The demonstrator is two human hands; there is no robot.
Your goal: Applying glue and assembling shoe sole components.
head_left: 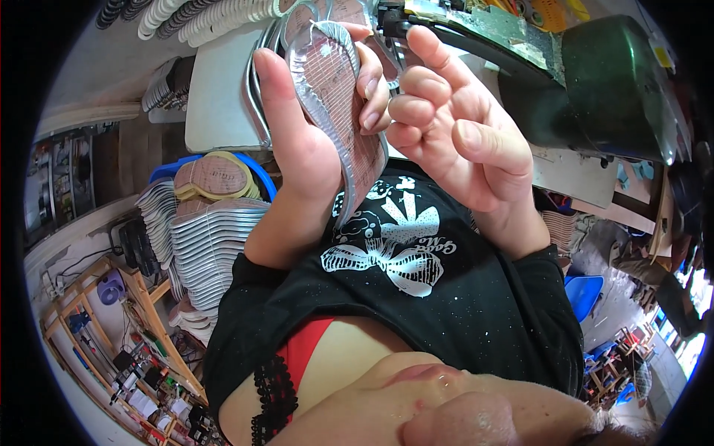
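Note:
My left hand (309, 152) holds up a shoe insole (335, 85) with a brown, grid-lined face and a gathered silver edge. Its thumb points up along the near side, while the fingers wrap round the far side. Close by on the right is my right hand (483, 141), palm turned up, with the index finger and thumb stretched out and the other fingers curled. Nothing shows in it. Behind the held insole, more silver-edged insoles (301, 18) lie at the table's far side, partly hidden by my left hand.
A tall stack of silver-edged insoles (219, 241) stands at the left, topped by a yellow-edged insole (213, 177). A white tabletop (219, 100) lies beyond it. At the upper right a dark green machine (595, 89) juts over the bench. A blue stool (584, 293) is at the lower right.

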